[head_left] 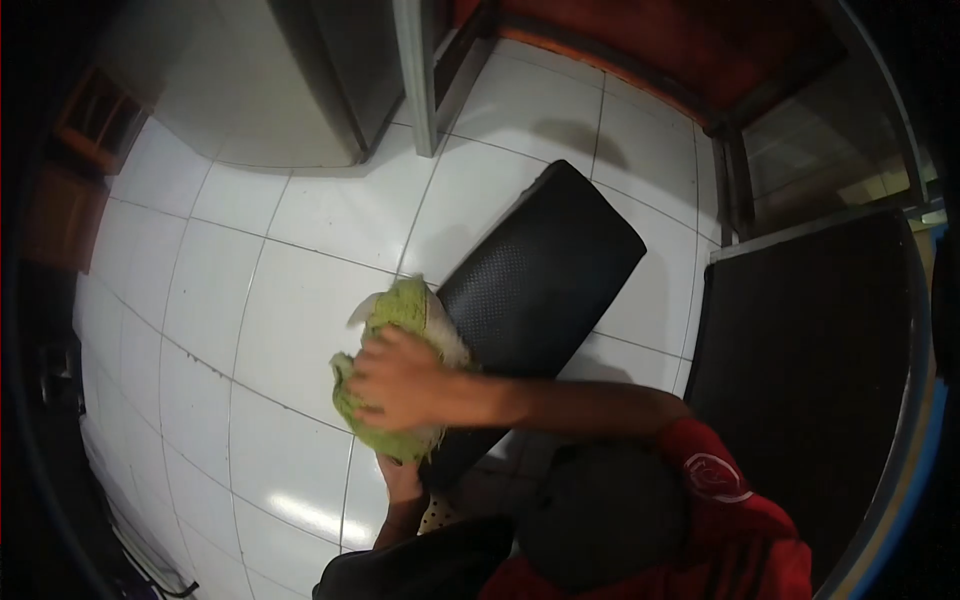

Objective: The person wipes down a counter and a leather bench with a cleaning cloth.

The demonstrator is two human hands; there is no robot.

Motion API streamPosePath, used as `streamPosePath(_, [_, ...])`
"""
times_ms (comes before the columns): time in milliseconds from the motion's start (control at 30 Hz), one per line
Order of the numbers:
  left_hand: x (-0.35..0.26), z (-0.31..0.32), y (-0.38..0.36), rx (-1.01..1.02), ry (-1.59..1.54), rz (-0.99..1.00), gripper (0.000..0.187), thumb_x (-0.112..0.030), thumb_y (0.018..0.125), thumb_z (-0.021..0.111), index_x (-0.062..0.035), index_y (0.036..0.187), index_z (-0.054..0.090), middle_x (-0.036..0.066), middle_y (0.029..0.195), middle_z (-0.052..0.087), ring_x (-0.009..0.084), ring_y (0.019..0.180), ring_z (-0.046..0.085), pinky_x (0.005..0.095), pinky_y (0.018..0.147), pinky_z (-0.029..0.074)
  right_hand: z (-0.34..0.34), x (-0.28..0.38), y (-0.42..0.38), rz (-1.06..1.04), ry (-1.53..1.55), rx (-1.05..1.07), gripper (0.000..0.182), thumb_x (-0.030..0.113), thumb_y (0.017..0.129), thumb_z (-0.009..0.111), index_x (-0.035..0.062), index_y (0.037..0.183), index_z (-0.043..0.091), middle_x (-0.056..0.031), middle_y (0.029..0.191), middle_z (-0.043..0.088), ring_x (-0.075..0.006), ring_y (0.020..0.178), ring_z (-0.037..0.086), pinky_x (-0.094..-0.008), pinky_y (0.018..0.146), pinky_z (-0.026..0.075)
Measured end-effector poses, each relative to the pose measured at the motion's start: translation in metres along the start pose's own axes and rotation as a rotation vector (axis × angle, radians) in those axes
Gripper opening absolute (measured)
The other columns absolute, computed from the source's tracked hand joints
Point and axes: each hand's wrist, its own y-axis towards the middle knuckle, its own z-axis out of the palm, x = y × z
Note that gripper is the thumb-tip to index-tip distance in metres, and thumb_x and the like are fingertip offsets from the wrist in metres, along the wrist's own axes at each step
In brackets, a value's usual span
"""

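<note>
A long black padded seat (540,270) with a partly textured cover lies slantwise over the floor, its near end by my body. My right hand (405,385) reaches across from the right and grips a bunched green cloth (402,305) with pale, frayed parts. The cloth lies against the left side of the seat near its lower end. Below the cloth, my left hand (402,478) comes up from the bottom; its fingers are hidden under the cloth, so what they hold does not show.
White floor tiles (300,330) surround the seat. A grey cabinet-like appliance (270,90) and a metal post (415,80) stand at the back. A dark panel (810,350) is at the right, with a framed glass piece (830,150) behind it. Wooden furniture (100,120) stands far left.
</note>
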Motion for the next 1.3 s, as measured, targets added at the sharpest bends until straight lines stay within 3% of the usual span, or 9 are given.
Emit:
streamPosePath(67, [-0.003,0.001,-0.006,0.005,0.031,-0.002,0.071,-0.013,0.083,0.069,0.0004,0.14,0.029,0.012,0.129,0.045,0.0219,0.117,0.046,0.0355,0.102,0.036,-0.046,-0.044,0.003,0.563,-0.131,0.402,0.039,0.045,0.075,0.059,0.008,0.076,0.071,-0.014,0.082,0.068,-0.0327,0.084,0.064,-0.0446,0.078,0.049])
streamPosePath(167, [-0.008,0.01,-0.004,0.028,-0.001,-0.001,0.068,-0.024,0.086,0.066,-0.0016,0.139,0.03,0.016,0.13,0.045,0.0302,0.12,0.048,0.0415,0.103,0.04,-0.143,-0.143,-0.014,0.866,-0.461,0.384,0.045,0.052,0.081,0.054,0.0137,0.095,0.074,-0.0131,0.096,0.07,-0.0304,0.092,0.065,-0.0402,0.082,0.05])
streamPosePath(467, [-0.011,0.018,-0.006,0.073,0.013,0.062,0.07,-0.026,0.087,0.065,-0.0029,0.142,0.027,0.016,0.135,0.042,0.0288,0.122,0.046,0.041,0.105,0.037,-0.181,-0.207,-0.183,1.049,0.584,-0.372,0.05,0.04,0.1,0.039,0.0032,0.132,0.051,-0.0126,0.127,0.058,-0.0223,0.115,0.054,-0.0308,0.103,0.035])
streamPosePath(667, [-0.02,0.023,-0.006,0.163,0.175,-0.035,0.067,-0.032,0.094,0.054,-0.0026,0.145,0.021,0.017,0.14,0.037,0.0294,0.128,0.04,0.0406,0.108,0.033,-0.002,-0.165,-0.253,1.152,0.404,-1.108,0.053,0.019,0.099,0.037,-0.0033,0.145,0.024,-0.0223,0.144,0.035,-0.0313,0.125,0.044,-0.0364,0.108,0.032])
streamPosePath(700, [-0.007,0.019,0.001,0.181,0.237,-0.032,0.067,-0.031,0.095,0.053,-0.0023,0.145,0.02,0.016,0.141,0.035,0.0282,0.128,0.039,0.0398,0.108,0.032,0.052,-0.148,-0.24,1.138,0.4,-1.284,0.056,0.012,0.098,0.038,-0.0061,0.147,0.018,-0.0279,0.146,0.03,-0.0364,0.13,0.039,-0.0411,0.109,0.031])
streamPosePath(800, [-0.012,0.033,0.009,0.269,0.172,-0.044,0.07,-0.029,0.098,0.05,0.0022,0.147,0.011,0.017,0.143,0.03,0.0247,0.13,0.033,0.0359,0.11,0.025,0.089,-0.068,-0.227,0.184,-0.367,-0.797,0.049,0.018,0.09,0.048,0.0034,0.137,0.046,-0.0313,0.145,0.028,-0.0505,0.128,0.033,-0.0661,0.105,0.023])
streamPosePath(833, [-0.006,0.032,0.014,0.278,0.131,-0.061,0.069,-0.03,0.099,0.048,0.0012,0.147,0.01,0.016,0.144,0.029,0.0249,0.13,0.033,0.0362,0.11,0.025,0.044,-0.011,-0.207,0.323,0.011,-0.647,0.047,0.025,0.089,0.05,0.0055,0.132,0.052,-0.0293,0.147,0.027,-0.0514,0.132,0.029,-0.0684,0.104,0.021])
streamPosePath(967, [-0.012,0.047,0.016,0.369,0.025,-0.135,0.071,-0.032,0.1,0.046,-0.0031,0.149,0.003,0.016,0.147,0.024,0.0257,0.135,0.028,0.0382,0.112,0.023,0.038,-0.039,-0.195,-0.046,-0.247,-0.68,0.049,0.038,0.083,0.055,0.0106,0.123,0.062,-0.0226,0.148,0.032,-0.0487,0.138,0.02,-0.0649,0.109,0.017])
streamPosePath(1300, [-0.023,0.058,0.005,0.366,-0.003,-0.198,0.08,-0.036,0.096,0.053,-0.0088,0.15,0.0,0.014,0.151,0.017,0.0299,0.138,0.025,0.0456,0.113,0.023,-0.154,-0.23,-0.122,0.943,0.448,-1.118,0.042,0.019,0.097,0.045,0.0064,0.137,0.046,-0.0205,0.137,0.046,-0.033,0.13,0.039,-0.0399,0.108,0.031])
